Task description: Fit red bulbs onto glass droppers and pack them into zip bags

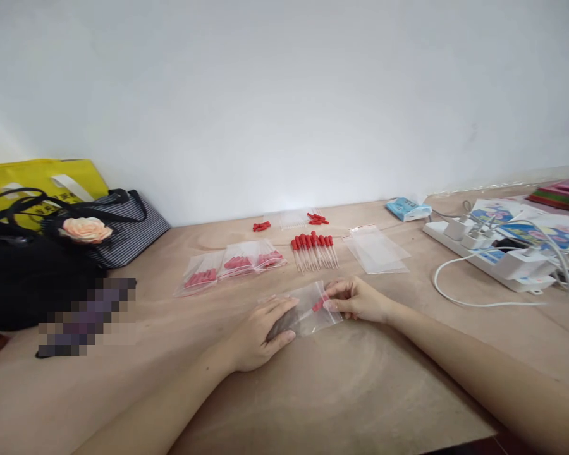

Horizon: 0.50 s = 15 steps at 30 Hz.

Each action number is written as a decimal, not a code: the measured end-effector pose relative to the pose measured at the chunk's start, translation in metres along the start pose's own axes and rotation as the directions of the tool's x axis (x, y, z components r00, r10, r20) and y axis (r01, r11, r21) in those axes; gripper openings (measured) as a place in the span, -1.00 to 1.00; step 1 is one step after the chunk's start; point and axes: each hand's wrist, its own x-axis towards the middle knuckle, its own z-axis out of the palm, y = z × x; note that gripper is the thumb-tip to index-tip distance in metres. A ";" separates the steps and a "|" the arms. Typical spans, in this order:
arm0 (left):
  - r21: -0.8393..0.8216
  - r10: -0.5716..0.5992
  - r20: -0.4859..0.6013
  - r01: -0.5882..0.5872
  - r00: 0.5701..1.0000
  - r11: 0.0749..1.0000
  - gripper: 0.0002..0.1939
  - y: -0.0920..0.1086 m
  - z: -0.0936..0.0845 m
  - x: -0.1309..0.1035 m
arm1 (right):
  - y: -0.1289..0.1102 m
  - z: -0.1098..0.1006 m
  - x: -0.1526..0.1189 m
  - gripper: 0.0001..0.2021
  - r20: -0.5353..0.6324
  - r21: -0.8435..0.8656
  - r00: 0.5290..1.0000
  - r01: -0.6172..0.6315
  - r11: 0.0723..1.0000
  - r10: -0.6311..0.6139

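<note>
A clear zip bag (pixel 308 327) lies in front of me on the table. My left hand (pixel 260 333) rests across its left part, thumb and fingers apart, steadying it. At the bag's right end, my right hand (pixel 358 300) pinches the red bulb of a dropper (pixel 319 304), whose pale tube points left inside the bag. Just beyond my hands, several more red-bulbed droppers (pixel 314 249) lie in a row with their bulbs away from me. To their left are filled zip bags (pixel 201 277) with red bulbs showing through the plastic. Flat unfilled bags (pixel 377 249) lie to the right.
Loose red bulbs (pixel 262 226) and clear tubes (pixel 294 219) lie near the wall. A blue tissue pack (pixel 408 208) and a white power strip (pixel 493 256) with cables are on the right. On the left stand a striped bag (pixel 135 230) and a yellow bag (pixel 83 177).
</note>
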 end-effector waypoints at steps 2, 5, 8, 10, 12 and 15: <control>0.003 -0.003 0.009 0.003 1.000 1.000 -0.51 -0.001 0.000 0.000 | 0.000 0.000 0.001 -0.73 0.039 -0.086 0.993 0.112 0.990 -0.109; 0.000 -0.004 0.018 0.004 1.000 1.000 -0.51 -0.002 0.001 0.000 | 0.000 -0.001 0.000 -0.78 0.072 -0.234 0.975 0.220 0.947 -0.208; 0.001 0.027 0.006 -0.027 1.000 1.000 -0.53 -0.001 0.000 0.000 | -0.002 -0.009 -0.001 -0.77 0.152 -0.276 0.973 0.210 0.938 -0.173; 0.009 0.061 -0.021 -0.061 0.998 0.998 -0.59 -0.001 -0.001 0.000 | -0.003 -0.021 0.004 -0.75 0.157 -0.246 0.986 0.093 0.965 -0.055; 0.009 0.101 -0.063 -0.101 0.993 0.995 -0.66 -0.002 -0.002 -0.002 | -0.005 -0.035 0.015 -0.76 0.021 -0.240 0.999 -0.031 0.970 0.037; 0.005 0.157 -0.099 -0.157 0.983 0.988 -0.72 -0.008 -0.003 -0.004 | -0.007 -0.052 0.045 -0.85 -0.395 -0.363 0.919 -0.133 0.922 -0.022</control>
